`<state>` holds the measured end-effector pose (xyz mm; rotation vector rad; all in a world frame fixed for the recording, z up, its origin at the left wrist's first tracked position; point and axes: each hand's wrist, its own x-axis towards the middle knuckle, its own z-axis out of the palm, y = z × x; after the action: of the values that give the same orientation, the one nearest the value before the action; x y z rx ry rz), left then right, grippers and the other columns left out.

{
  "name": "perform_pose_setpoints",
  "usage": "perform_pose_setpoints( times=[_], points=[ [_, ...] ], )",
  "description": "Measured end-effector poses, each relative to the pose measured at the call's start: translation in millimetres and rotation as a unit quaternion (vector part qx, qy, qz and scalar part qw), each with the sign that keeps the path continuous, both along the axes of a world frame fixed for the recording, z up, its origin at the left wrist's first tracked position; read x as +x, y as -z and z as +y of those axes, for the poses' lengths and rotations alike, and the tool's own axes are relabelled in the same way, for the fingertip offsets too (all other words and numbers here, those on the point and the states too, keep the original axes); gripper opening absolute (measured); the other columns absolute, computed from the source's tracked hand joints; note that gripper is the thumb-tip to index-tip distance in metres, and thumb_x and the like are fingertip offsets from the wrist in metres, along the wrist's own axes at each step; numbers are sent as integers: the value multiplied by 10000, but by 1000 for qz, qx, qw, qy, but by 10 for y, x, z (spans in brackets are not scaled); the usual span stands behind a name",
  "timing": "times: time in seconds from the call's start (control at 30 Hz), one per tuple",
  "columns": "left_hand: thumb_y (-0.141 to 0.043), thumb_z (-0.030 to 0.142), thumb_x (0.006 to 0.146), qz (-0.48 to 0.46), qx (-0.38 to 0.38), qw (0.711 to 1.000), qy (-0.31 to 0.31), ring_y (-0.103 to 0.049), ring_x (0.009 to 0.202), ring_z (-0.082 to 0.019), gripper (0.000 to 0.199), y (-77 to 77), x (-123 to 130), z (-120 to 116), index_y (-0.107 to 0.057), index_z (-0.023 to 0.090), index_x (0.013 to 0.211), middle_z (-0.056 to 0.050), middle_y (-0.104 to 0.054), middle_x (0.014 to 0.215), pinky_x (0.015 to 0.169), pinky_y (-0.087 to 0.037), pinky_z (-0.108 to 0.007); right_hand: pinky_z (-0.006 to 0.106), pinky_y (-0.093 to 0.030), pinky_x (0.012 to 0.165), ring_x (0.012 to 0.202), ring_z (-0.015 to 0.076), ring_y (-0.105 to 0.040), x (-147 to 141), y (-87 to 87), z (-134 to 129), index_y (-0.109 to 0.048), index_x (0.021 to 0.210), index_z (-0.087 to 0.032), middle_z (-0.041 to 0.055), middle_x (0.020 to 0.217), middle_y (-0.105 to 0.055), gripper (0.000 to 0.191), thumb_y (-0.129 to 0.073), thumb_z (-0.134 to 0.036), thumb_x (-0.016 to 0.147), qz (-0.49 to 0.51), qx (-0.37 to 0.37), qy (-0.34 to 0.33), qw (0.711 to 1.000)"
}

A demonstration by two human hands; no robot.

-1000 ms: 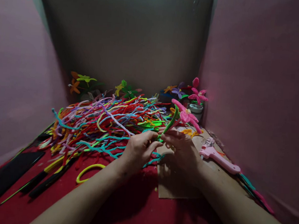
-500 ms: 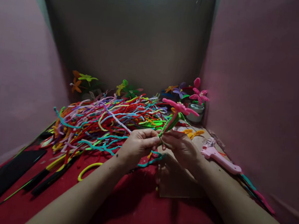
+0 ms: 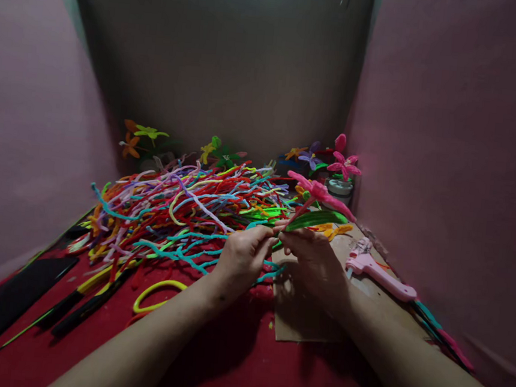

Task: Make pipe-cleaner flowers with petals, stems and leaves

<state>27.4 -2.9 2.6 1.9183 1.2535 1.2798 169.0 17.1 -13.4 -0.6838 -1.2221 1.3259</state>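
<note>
Between my two hands is a pink pipe-cleaner flower (image 3: 320,192), tilted to the right on a pinkish stem, with a long green leaf (image 3: 316,220) beside the stem. My left hand (image 3: 246,250) pinches the lower end of the stem between thumb and forefinger. From the right, my right hand (image 3: 307,255) closes its fingers round the stem and the base of the leaf. The fingertips of both hands nearly meet there and hide the stem's bottom end. The flower is above the table, in front of the heap of pipe cleaners (image 3: 212,195).
A pink glue gun (image 3: 381,276) lies on cardboard (image 3: 305,324) at the right, near orange petal pieces (image 3: 338,230). Black-handled tools (image 3: 89,308), a black flat object (image 3: 8,304) and a yellow loop (image 3: 140,297) lie left. Finished flowers in pots (image 3: 340,188) stand along the back wall.
The flower has tipped further right and moved slightly right. Its green leaf has swung away from the stem, now pointing rightward. My left hand has turned, its back more upward.
</note>
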Motion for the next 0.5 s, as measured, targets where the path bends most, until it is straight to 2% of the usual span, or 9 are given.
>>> perform_pose_setpoints(
  times=[0.07, 0.1, 0.17, 0.23, 0.33, 0.43, 0.5],
  points=[
    [-537, 227, 766, 45, 74, 996, -34, -502, 629, -121, 120, 32, 3, -2, -644, 175, 771, -18, -588, 683, 603, -383, -229, 295, -389, 680, 710, 167, -532, -16, -32, -48, -721, 725, -256, -6, 701, -640, 64, -676, -247, 680, -9, 2, 14, 1000],
    [-525, 226, 773, 41, 64, 997, -31, -497, 623, -119, 130, 28, 6, -3, -642, 171, 754, -15, -581, 669, 605, -383, -231, 292, -389, 684, 722, 167, -530, -21, -40, -60, -724, 744, -258, -4, 718, -640, 78, -670, -248, 689, -19, 8, 14, 1000],
    [-518, 234, 780, -14, -14, 1000, -3, -460, 556, -99, 154, -19, 14, -7, -622, 155, 697, 7, -535, 599, 547, -365, -217, 274, -381, 647, 715, 155, -511, -24, -34, -53, -726, 810, -258, -1, 764, -636, 124, -662, -257, 704, -35, 19, 9, 999],
    [-548, 241, 763, -104, -107, 988, 39, -412, 497, -73, 162, -92, 22, -13, -587, 142, 641, 29, -491, 548, 486, -328, -196, 258, -366, 598, 688, 138, -486, -18, -5, -12, -720, 858, -245, 6, 793, -630, 157, -652, -277, 721, -28, 18, -18, 999],
    [-612, 233, 717, -221, -210, 947, 103, -381, 449, -40, 184, -145, 22, -9, -539, 130, 584, 43, -471, 520, 439, -277, -170, 252, -360, 577, 640, 117, -464, 4, 35, 62, -715, 858, -208, 17, 779, -629, 168, -621, -298, 752, -4, 4, -98, 995],
    [-634, 252, 710, -284, -289, 896, 181, -296, 349, 0, 198, -90, 0, 22, -528, 126, 599, 46, -484, 503, 370, -189, -157, 253, -359, 573, 611, 109, -469, 29, 26, 90, -712, 839, -188, 11, 702, -611, 158, -633, -284, 741, 11, -16, -157, 987],
    [-629, 258, 721, -311, -329, 862, 229, -212, 295, 24, 170, -41, -20, 43, -544, 124, 659, 54, -487, 495, 352, -153, -154, 251, -357, 569, 607, 109, -477, 36, -1, 81, -713, 812, -186, 4, 671, -602, 142, -668, -262, 701, 32, -26, -168, 985]
  ],
)
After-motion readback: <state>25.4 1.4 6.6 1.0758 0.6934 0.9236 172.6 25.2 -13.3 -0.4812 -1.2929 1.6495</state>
